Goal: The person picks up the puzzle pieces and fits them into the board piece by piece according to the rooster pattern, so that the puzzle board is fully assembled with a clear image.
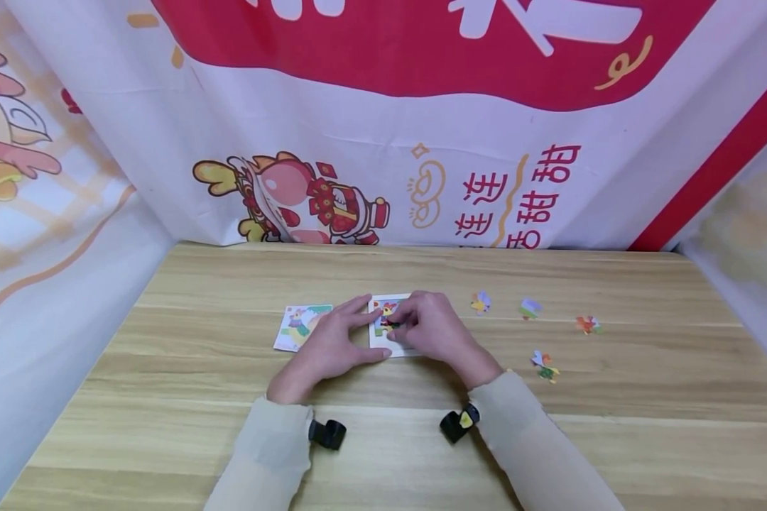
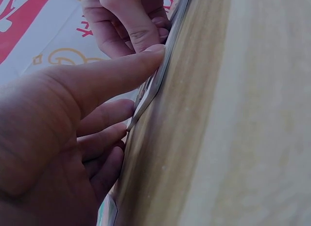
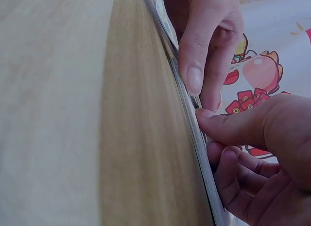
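A small jigsaw puzzle in a white frame (image 1: 396,351) lies on the table, partly filled with a colourful picture. My left hand (image 1: 334,344) steadies it, the thumb along the near edge and the extended fingers at the left side and far left corner. Over the picture, my right hand (image 1: 430,326) has curled fingers, thumb and forefinger tips together at what looks like a puzzle piece (image 1: 393,321), mostly hidden by them. From the right wrist view, the right thumb and fingertips (image 3: 205,114) meet the board close to the left thumb (image 3: 193,70).
A picture card (image 1: 291,333) lies left of the frame, partly under the left hand. Loose puzzle pieces are spread to the right: a yellow-purple one (image 1: 481,303), a green-blue one (image 1: 530,308), a red one (image 1: 589,324) and a nearer cluster (image 1: 545,366). A printed cloth (image 1: 358,121) hangs behind the table.
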### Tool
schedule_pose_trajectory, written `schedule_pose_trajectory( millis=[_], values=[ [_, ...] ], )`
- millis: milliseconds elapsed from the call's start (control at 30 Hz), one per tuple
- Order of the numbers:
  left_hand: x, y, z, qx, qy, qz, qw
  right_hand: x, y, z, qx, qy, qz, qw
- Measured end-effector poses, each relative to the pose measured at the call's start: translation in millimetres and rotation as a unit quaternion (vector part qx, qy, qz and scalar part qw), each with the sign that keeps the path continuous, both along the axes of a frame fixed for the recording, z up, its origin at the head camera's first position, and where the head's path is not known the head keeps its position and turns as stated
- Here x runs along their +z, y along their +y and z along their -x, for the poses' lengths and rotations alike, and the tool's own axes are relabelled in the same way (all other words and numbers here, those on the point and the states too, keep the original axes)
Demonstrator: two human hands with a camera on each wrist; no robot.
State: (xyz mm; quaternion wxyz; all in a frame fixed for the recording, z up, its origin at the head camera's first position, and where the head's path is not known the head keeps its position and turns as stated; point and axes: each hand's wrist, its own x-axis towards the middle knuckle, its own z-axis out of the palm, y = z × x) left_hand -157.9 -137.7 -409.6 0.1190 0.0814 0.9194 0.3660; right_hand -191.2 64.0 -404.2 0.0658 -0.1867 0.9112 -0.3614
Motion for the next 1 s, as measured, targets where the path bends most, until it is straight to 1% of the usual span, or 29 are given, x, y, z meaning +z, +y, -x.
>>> schedule_pose_trajectory(
  millis=[167, 500, 833, 1000],
  values=[
    [1.2, -0.6, 0.0, 0.002, -0.002, 0.000, 1.0000, 0.1, -0.1, 0.5, -0.001, -0.006, 0.001, 1.0000],
    [1.9, -1.4, 1.3, 0.001, 0.004, 0.004, 1.0000, 2.8, 0.6, 0.4, -0.001, -0.012, 0.002, 0.9999],
    [-0.2, -1.0, 1.4, 0.000, 0.010, 0.000, 1.0000, 4.4, 0.9, -0.1, -0.012, -0.019, 0.001, 0.9997],
    [-0.8, -0.9, 1.5, 0.004, 0.008, -0.002, 1.0000, 5.9, 0.2, -0.6, -0.018, -0.020, -0.004, 0.9996]
  ],
)
